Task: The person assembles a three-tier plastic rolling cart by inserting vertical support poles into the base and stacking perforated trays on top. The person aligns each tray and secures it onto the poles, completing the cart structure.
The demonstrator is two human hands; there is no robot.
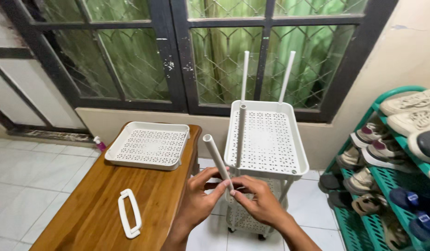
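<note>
Holding a white tube (pixel 218 160) between them, the left hand (pixel 199 197) and the right hand (pixel 259 200) both have their fingers curled closed around its lower end, and the tube tilts up and to the left. The hands sit just in front of a white perforated cart (pixel 267 139), between it and a wooden table (pixel 103 209). Three more tubes stand upright in the cart's top tray. On the table lie a separate white tray (pixel 150 145) and, nearer, a white handle (pixel 130 219). A green shoe rack (pixel 387 186) stands to the right.
</note>
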